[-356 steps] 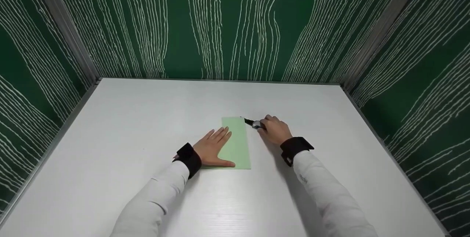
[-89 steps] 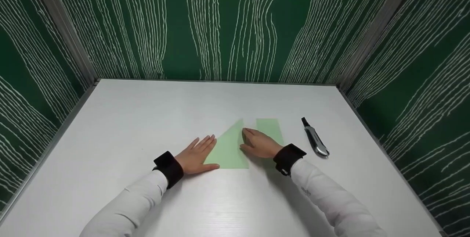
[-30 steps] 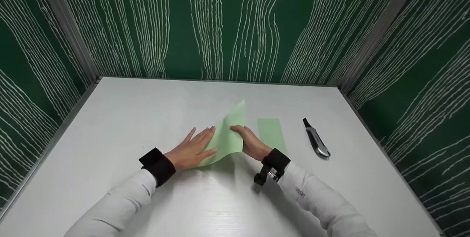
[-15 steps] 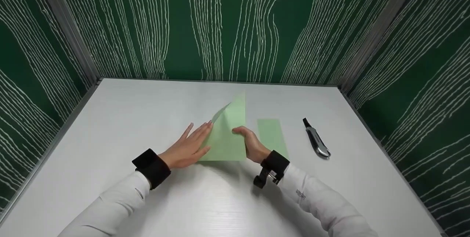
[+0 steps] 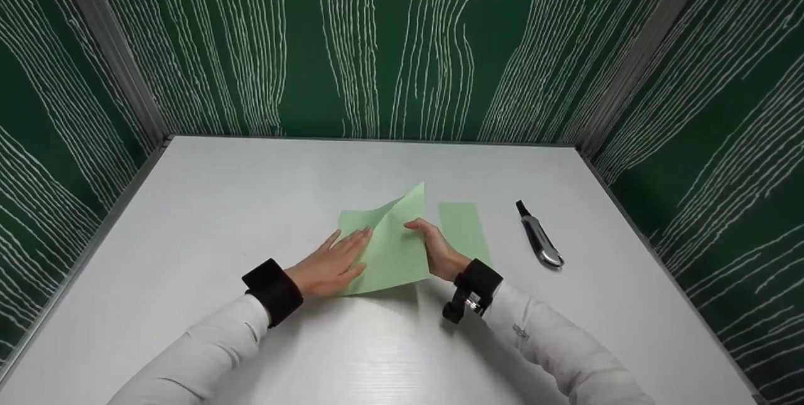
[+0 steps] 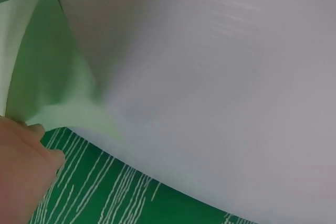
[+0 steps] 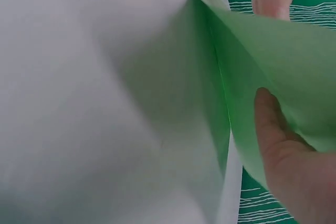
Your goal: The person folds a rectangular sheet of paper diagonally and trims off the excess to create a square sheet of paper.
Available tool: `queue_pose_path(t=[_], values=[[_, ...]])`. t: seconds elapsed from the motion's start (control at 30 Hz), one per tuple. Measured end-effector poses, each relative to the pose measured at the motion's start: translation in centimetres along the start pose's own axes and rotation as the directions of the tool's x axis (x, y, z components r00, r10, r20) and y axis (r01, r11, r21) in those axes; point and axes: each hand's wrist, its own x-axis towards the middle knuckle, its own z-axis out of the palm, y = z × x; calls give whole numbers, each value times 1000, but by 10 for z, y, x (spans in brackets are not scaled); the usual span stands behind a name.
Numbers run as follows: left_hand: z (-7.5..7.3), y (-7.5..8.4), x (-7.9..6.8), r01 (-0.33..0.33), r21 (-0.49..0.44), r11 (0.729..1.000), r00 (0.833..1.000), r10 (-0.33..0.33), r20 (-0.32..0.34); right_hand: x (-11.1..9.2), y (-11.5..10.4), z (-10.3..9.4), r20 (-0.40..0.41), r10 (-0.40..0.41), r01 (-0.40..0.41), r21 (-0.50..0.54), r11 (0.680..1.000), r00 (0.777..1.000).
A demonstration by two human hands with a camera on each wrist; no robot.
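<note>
A light green sheet of paper (image 5: 396, 257) lies in the middle of the white table, its right part lifted and bent up, with a raised far corner. My left hand (image 5: 333, 267) rests on its left part, fingers straight and spread. At the right edge my right hand (image 5: 440, 251) pinches the sheet, thumb on top and the other fingers hidden beneath. The right wrist view shows the thumb (image 7: 270, 119) against the curved paper (image 7: 294, 61). Just right of that hand lies a narrow green paper strip (image 5: 463, 226), its near end partly covered by the wrist.
A utility knife (image 5: 539, 238) with a grey and black handle lies on the table (image 5: 251, 179) to the right of the strip. Green panels (image 5: 314, 78) with white wavy lines stand behind and at both sides. Black bands (image 5: 273, 292) circle both wrists.
Earlier my right hand held the knife at the folded paper; the knife then lay down and a strip lay apart. Since then my right hand has lifted the sheet's right side, opening the fold.
</note>
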Motion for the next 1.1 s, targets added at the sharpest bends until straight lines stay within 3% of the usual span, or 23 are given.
queue_pose_path(t=[0.17, 0.37, 0.5, 0.57, 0.6, 0.67, 0.77, 0.83, 0.97, 1.1], values=[[7, 2, 3, 18, 0, 1000, 998, -18, 55, -1, -1, -7, -19, 6, -7, -22, 1000, 1000], [13, 0, 6, 11, 25, 1000, 998, -13, 62, -4, -4, -14, -182, -2, -15, -91, 996, 983], [17, -2, 9, 4, 86, 996, 998, -10, 63, -6, -3, -16, -265, -79, 27, -194, 981, 961], [20, -2, 10, 3, 117, 993, 998, -10, 58, -6, -2, -15, -262, -158, 77, -298, 952, 952], [21, -2, 11, 2, 132, 991, 999, -9, 52, -5, -1, -14, -248, -202, 101, -368, 924, 947], [22, -1, 12, 3, 157, 988, 999, -8, 35, -4, 2, -13, -201, -272, 130, -526, 840, 941], [25, -1, 13, -2, 177, 984, 1000, 1, 6, 1, 8, -13, -108, -314, 138, -734, 665, 943], [26, 0, 13, 1, 186, 982, 1000, 0, -6, 4, 12, -13, -66, -288, 111, -823, 558, 955], [28, 0, 14, 10, 201, 980, 1000, -6, -18, 13, 17, -14, -52, -225, 51, -902, 428, 973], [32, -3, 17, 9, 214, 977, 999, -1, -37, 20, 20, -14, -63, -207, 15, -934, 356, 976]])
